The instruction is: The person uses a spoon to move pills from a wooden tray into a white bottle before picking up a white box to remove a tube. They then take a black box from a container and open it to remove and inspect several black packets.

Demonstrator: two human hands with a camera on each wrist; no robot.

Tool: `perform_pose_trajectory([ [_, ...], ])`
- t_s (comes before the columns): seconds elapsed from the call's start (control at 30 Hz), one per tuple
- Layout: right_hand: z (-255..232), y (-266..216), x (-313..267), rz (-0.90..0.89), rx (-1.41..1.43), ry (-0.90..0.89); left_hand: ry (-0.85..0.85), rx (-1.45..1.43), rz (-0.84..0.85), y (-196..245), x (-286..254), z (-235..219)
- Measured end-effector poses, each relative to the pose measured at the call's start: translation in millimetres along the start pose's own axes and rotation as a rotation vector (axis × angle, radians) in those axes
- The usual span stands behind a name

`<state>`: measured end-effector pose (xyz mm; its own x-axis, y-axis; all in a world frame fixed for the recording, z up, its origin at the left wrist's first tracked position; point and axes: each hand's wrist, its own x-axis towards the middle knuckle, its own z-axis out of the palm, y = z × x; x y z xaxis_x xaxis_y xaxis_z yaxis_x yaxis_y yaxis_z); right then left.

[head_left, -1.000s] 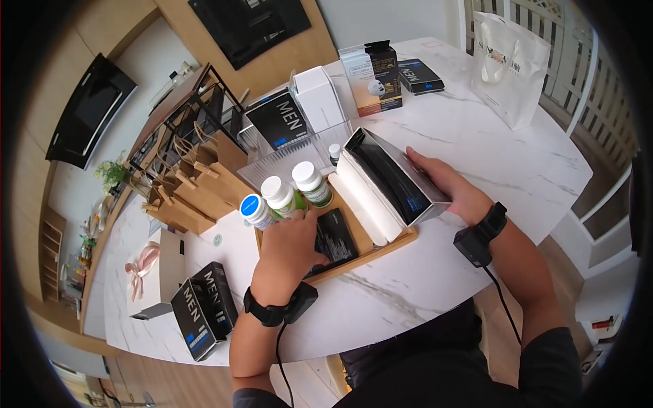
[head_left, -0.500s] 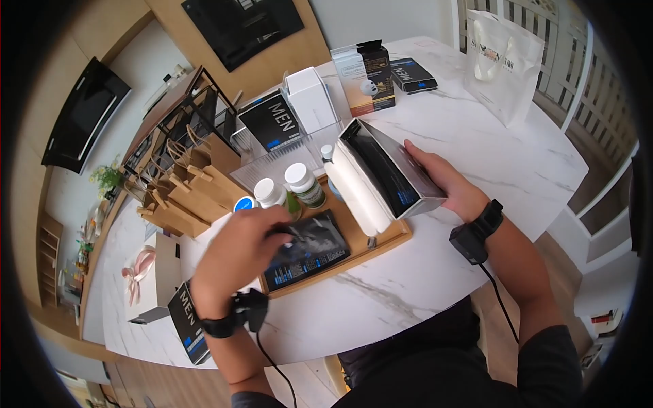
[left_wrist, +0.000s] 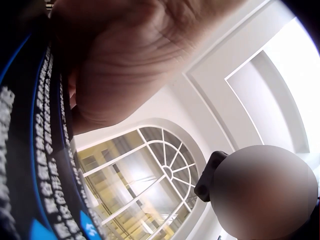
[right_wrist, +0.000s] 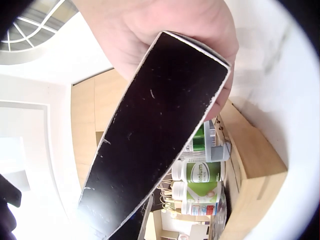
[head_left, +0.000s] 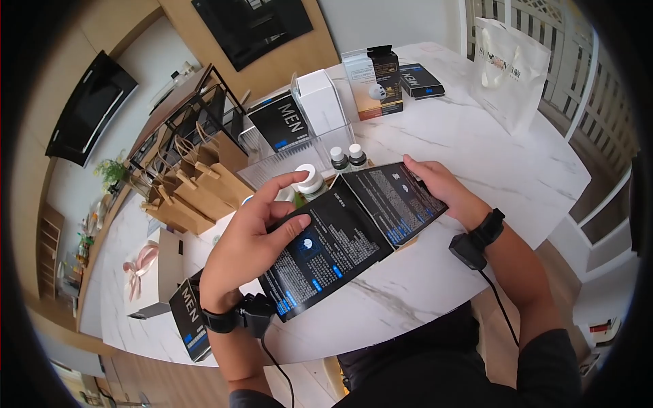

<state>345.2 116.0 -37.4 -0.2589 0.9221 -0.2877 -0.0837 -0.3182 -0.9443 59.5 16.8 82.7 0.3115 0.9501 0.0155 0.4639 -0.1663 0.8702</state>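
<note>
My left hand (head_left: 241,248) grips a flat black packet (head_left: 333,245) printed with white and blue text, thumb on its face and index finger stretched out above. In the left wrist view the packet (left_wrist: 45,150) runs along the left side beneath the palm. My right hand (head_left: 452,190) holds a black box (head_left: 398,204) by its far right side, its printed broad face turned up; the packet's right edge meets the box. The right wrist view shows the narrow black side of the box (right_wrist: 155,130) against the palm. White-capped bottles (head_left: 311,182) stand behind the packet, partly hidden.
A wooden tray (right_wrist: 255,175) lies below, mostly hidden. Two small dark bottles (head_left: 357,160) stand behind the box. Brown paper bags (head_left: 197,183), a clear organizer (head_left: 286,160), a ribboned white box (head_left: 155,272) and a black MEN box (head_left: 187,316) surround the work. A white bag (head_left: 510,78) stands far right.
My left hand has picked the black packet up from the tray and brought it against the box. My right hand has turned the box from its open end to its printed face.
</note>
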Motion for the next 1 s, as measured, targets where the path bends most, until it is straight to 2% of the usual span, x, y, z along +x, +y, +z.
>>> perform_pose_trajectory([
  [0.13, 0.8, 2.1, 0.4, -0.016, -0.121, 0.004, 0.032, -0.005, -0.034, -6.5, 5.0, -5.1],
  [0.27, 2.1, 0.4, -3.2, -0.026, -0.130, -0.016, 0.074, -0.100, -0.001, -12.4, 15.6, 14.8],
  [0.33, 1.2, -0.6, -4.5, -0.009, -0.104, -0.062, 0.019, -0.383, 0.045, -12.7, 16.0, 24.5],
  [0.37, 0.7, -0.1, -3.3, -0.009, -0.104, -0.060, 0.018, -0.285, 0.237, -8.7, 12.6, 25.1],
  [0.4, 0.9, 1.6, -1.1, 0.024, -0.030, -0.049, 0.014, -0.285, 0.238, -7.5, 12.7, 22.3],
  [0.47, 2.0, 0.8, -1.7, 0.055, 0.051, -0.036, -0.007, -0.659, 0.307, -5.4, 15.0, 14.2],
  [0.5, 2.8, -2.6, -4.8, 0.094, 0.125, -0.037, 0.084, -0.710, 0.380, -4.6, 17.1, 14.3],
  [0.53, 3.1, -4.6, -6.6, 0.132, 0.197, -0.040, 0.081, -0.707, 0.380, -6.7, 17.3, 10.4],
  [0.6, -0.1, 1.2, -1.2, 0.138, 0.290, -0.082, 0.231, -0.206, 0.256, -14.5, 16.6, 0.4],
  [0.63, -2.0, 4.4, 1.6, 0.145, 0.381, -0.126, 0.202, -0.014, 0.215, -16.8, 16.6, 4.1],
  [0.67, -3.3, 5.8, 3.1, 0.145, 0.381, -0.124, 0.201, -0.015, 0.217, -20.1, 15.3, 8.6],
  [0.73, -5.6, 6.9, 6.2, 0.142, 0.437, -0.149, -0.022, 0.753, 0.036, -29.1, 11.7, 17.9],
  [0.77, -7.4, 7.7, 8.0, 0.146, 0.434, -0.149, -0.021, 0.749, 0.033, -37.2, 10.6, 22.5],
  [0.83, -10.5, 9.6, 11.5, 0.140, 0.338, -0.113, -0.059, 1.027, 0.053, -51.8, 7.9, 31.3],
  [0.87, -11.1, 9.9, 12.1, 0.146, 0.335, -0.117, -0.059, 1.024, 0.046, -51.2, 9.7, 33.5],
  [0.93, -10.5, 11.2, 11.8, 0.114, 0.313, -0.116, -0.142, 1.124, -0.147, -48.8, 16.5, 34.3],
  [1.0, -7.0, 7.1, 6.6, 0.102, 0.290, -0.113, -0.125, 1.131, -0.117, -54.7, 16.6, 35.7],
])
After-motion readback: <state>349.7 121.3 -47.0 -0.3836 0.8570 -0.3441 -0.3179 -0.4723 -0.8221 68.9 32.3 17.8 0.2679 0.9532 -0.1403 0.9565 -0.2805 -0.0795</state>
